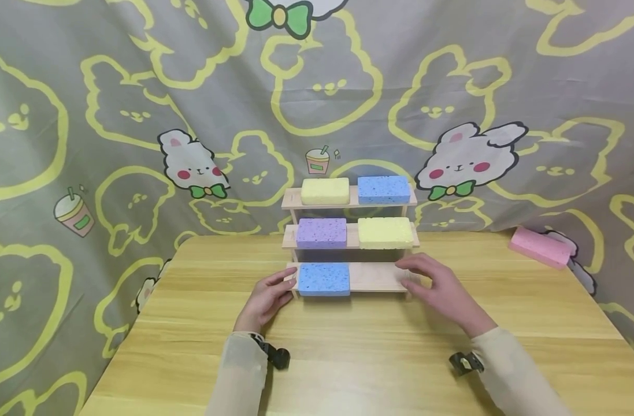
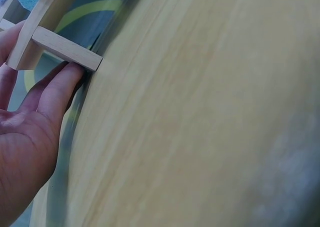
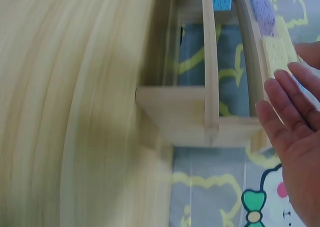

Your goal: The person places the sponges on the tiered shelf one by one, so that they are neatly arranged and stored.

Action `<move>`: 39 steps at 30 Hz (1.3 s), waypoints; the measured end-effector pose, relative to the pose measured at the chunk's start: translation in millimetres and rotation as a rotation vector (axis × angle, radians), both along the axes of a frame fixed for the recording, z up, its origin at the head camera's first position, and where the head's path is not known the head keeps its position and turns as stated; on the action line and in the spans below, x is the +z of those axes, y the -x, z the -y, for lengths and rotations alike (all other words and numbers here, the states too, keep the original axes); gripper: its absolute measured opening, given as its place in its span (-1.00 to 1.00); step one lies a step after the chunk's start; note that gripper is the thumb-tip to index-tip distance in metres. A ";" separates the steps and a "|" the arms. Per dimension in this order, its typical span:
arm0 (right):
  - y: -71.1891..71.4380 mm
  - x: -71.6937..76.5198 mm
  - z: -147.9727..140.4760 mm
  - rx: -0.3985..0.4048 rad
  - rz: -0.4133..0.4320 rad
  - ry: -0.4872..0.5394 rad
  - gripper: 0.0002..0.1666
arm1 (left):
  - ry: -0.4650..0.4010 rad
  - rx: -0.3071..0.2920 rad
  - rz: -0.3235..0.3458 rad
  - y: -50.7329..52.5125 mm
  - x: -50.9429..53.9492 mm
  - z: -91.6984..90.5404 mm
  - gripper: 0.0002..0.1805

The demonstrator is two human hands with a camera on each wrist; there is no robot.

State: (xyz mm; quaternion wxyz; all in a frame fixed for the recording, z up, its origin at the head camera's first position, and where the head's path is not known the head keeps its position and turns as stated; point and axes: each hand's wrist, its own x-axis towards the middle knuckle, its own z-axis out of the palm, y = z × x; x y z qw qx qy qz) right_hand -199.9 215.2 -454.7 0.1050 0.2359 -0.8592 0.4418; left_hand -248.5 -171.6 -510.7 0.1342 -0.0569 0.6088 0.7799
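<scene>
A three-tier wooden rack (image 1: 374, 277) stands near the back of the table. On its top tier lie a yellow sponge (image 1: 325, 192) and a blue sponge (image 1: 384, 190). The middle tier bears a purple sponge (image 1: 321, 233) and another yellow sponge (image 1: 385, 233). A second blue sponge (image 1: 324, 279) lies on the left half of the bottom tier, whose right half is bare. My left hand (image 1: 264, 299) grips the left end of the rack (image 2: 65, 48), thumb and fingers about its wood. My right hand (image 1: 442, 293) holds nothing; its fingers extend beside the bottom tier's right end.
A pink rolled thing (image 1: 540, 247) lies at the table's back right edge. Behind the rack hangs a grey curtain (image 1: 327, 104) with yellow cartoon outlines. The wooden table (image 1: 348, 358) extends in front of the rack and to both sides.
</scene>
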 end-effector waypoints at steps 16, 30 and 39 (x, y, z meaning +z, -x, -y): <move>-6.2 1.0 -37.0 -0.006 -0.013 0.048 -0.59 | 0.004 0.008 0.005 -2.3 -2.6 0.4 -0.58; -16.8 1.6 -72.3 -0.074 0.027 0.048 -0.60 | 0.019 -0.024 0.005 1.0 -0.5 -2.1 -0.55; -18.9 -2.1 -89.7 -0.120 0.058 0.076 -0.61 | -0.021 -0.008 -0.007 0.5 -0.7 -1.1 -0.57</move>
